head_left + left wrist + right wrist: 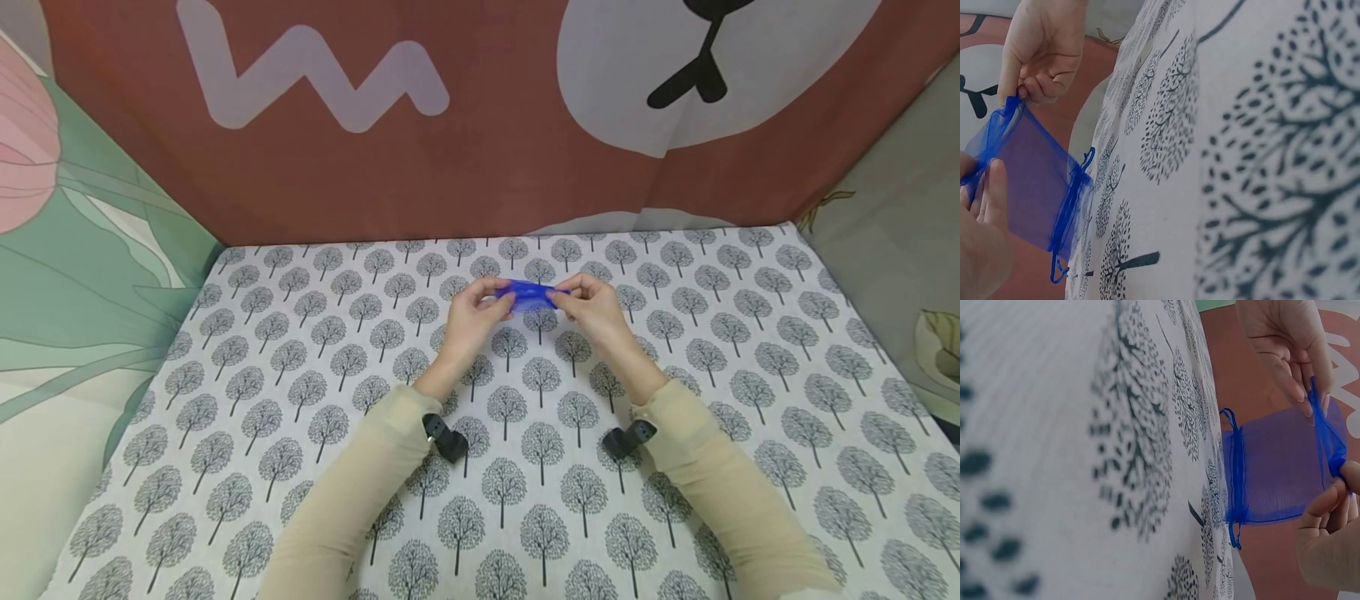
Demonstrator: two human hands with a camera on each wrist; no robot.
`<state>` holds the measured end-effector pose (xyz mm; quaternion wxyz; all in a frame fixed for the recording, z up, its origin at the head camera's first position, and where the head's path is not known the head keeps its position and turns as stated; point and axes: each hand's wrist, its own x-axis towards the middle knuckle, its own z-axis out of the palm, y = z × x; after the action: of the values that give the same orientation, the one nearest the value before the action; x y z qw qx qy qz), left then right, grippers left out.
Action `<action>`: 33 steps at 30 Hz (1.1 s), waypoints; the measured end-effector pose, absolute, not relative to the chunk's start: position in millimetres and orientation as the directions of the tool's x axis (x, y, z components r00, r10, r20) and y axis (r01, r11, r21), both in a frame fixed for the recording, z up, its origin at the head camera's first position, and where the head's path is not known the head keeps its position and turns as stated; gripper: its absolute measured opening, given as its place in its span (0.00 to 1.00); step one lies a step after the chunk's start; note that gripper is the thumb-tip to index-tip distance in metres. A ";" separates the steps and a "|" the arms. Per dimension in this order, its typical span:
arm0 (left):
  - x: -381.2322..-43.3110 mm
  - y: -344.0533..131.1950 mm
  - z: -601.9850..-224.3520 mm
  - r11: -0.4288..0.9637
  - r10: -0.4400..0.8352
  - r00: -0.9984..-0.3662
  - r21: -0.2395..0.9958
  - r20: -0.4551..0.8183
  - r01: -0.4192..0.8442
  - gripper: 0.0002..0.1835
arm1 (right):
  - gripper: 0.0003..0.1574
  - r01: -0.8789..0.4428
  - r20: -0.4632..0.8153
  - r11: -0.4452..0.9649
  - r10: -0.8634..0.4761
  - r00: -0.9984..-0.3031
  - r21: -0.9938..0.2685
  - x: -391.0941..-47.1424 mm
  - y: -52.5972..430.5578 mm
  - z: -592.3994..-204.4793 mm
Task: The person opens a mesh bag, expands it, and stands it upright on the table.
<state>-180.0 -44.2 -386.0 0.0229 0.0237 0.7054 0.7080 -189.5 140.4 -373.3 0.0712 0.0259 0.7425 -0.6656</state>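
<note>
While forearms slant inward — each hand pinches the blue pouch.

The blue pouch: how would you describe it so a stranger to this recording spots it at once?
Across the head view spreads a white tree-print cloth. Over its far part, the left hand and right hand pinch a sheer pouch with a drawstring. Its vivid blue sets it apart from the beige sleeves and the cloth.
</note>
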 end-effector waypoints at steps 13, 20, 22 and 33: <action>-178.3 -43.2 -383.7 0.009 0.093 -0.995 0.999 -0.034 -0.033 0.16 | 0.06 0.122 -0.125 0.109 -0.017 -0.992 -0.986 -189.2 138.1 -375.2; -178.9 -43.3 -384.7 0.028 0.071 -0.997 0.999 -0.025 -0.023 0.16 | 0.03 0.131 -0.135 0.080 -0.051 -0.990 -0.988 -188.8 139.2 -375.5; -179.6 -43.5 -385.3 0.034 0.057 -0.998 0.999 -0.018 -0.016 0.16 | 0.05 0.123 -0.129 0.085 -0.068 -0.989 -0.989 -188.7 140.0 -375.7; -182.3 -45.5 -386.4 0.064 -0.014 -1.000 0.998 0.000 -0.001 0.16 | 0.26 0.098 -0.107 0.065 -0.161 -0.981 -0.993 -190.1 144.1 -372.6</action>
<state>-182.3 -45.5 -386.4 -0.0049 -0.0050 0.7293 0.6841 -190.1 144.1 -372.6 0.0947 -0.0220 0.7236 -0.6833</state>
